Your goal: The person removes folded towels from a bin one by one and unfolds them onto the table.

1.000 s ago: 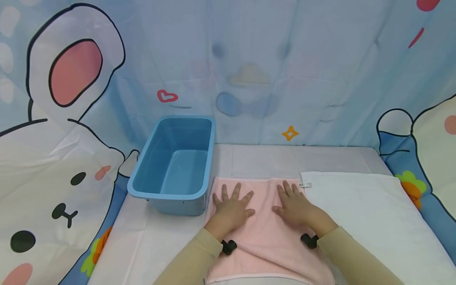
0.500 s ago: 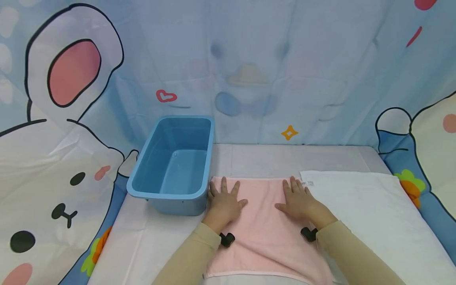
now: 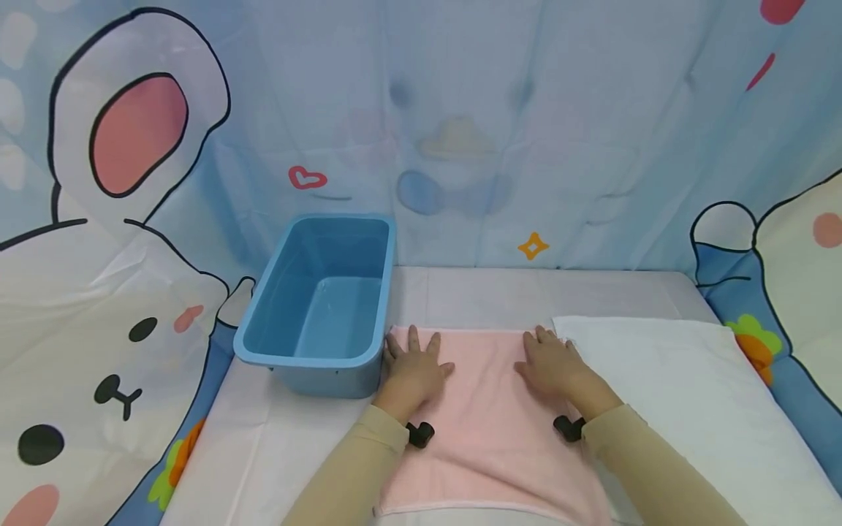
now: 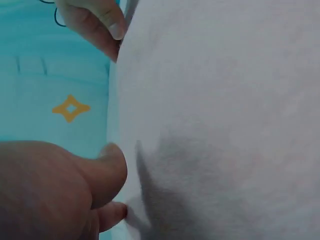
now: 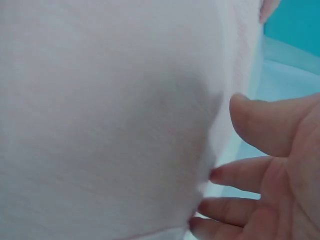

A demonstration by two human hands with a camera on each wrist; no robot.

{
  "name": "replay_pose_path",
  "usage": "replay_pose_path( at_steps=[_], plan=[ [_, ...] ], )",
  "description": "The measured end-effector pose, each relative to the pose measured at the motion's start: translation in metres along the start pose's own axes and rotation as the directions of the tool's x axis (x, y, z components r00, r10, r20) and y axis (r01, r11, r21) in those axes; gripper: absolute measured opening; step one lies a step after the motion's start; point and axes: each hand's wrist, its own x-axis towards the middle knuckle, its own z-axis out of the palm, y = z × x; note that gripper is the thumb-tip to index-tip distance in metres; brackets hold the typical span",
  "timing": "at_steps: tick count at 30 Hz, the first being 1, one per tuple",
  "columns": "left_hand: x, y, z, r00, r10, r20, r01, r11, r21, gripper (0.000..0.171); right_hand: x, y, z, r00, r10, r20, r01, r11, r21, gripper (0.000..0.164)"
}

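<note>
A pink towel (image 3: pixel 483 438) lies spread on the table, with a few soft wrinkles toward its near side. My left hand (image 3: pixel 414 376) rests on its far left corner, fingers spread, close beside the blue tub. My right hand (image 3: pixel 555 369) touches the far right corner with its fingertips, and its thumb points inward. In the right wrist view the fingertips (image 5: pixel 215 175) meet the towel's edge and the thumb stands off the cloth. The left wrist view shows the left thumb (image 4: pixel 112 167) raised near the towel's far edge. Neither hand pinches the cloth.
A blue plastic tub (image 3: pixel 312 361) stands at the left, against the pink towel's left side. On the right a white cloth (image 3: pixel 684 394) lies flat, adjoining the pink towel. A printed curtain (image 3: pixel 460 131) hangs behind the table.
My left hand has slid slightly left and forward to the corner. The right hand moved a little rightward and forward, and its fingers have drawn closer together. The towel's white tag is now covered.
</note>
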Motion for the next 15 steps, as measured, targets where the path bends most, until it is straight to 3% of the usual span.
replay_pose_path(
  at_steps=[8,15],
  plan=[
    [0.015,-0.003,-0.004,0.989,0.023,-0.148,-0.019,0.999,0.027,0.053,0.014,0.005,-0.011,0.991,0.014,-0.135,-0.012,1.000,0.017,0.043],
    [0.027,-0.005,-0.001,0.945,0.042,-0.323,-0.008,0.994,0.105,0.032,0.031,0.012,-0.014,0.984,0.088,-0.152,-0.077,0.994,0.075,0.038]
  ],
)
